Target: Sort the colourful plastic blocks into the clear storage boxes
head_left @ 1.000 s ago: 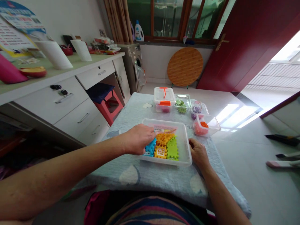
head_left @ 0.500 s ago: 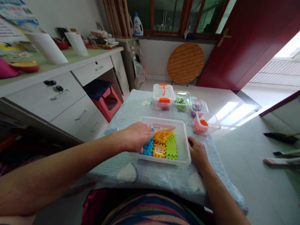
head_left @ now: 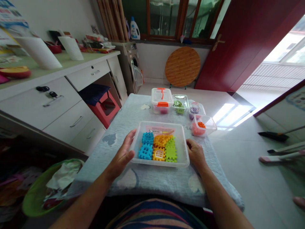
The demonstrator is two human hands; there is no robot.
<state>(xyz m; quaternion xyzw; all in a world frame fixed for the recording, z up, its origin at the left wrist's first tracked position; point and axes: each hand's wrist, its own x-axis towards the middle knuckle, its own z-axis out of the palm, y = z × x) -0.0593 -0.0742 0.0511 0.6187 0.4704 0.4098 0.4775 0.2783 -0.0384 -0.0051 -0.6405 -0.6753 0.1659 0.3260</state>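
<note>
A clear plastic box (head_left: 182, 146) sits on the cloth-covered table in front of me. Inside it lie interlocking plastic building blocks: blue blocks (head_left: 145, 151) at the left, orange-yellow blocks (head_left: 159, 154) in the middle and green blocks (head_left: 171, 152) at the right. My left hand (head_left: 124, 152) is cupped against the box's left wall, its thumb at the near corner. Against the right wall, my right hand (head_left: 195, 152) grips the box with bent fingers, their tips partly hidden.
Behind stand a lidded box with orange clips (head_left: 162, 98), a clear container of green pieces (head_left: 180, 103), one with purple pieces (head_left: 197, 109) and one with pink and orange pieces (head_left: 209, 122). A green basin (head_left: 30, 197) is on the floor at left, near a red stool (head_left: 107, 108).
My left hand has come out from over the blue blocks and moved left to the box's side wall. The right hand stays at the right wall. The view has shifted slightly.
</note>
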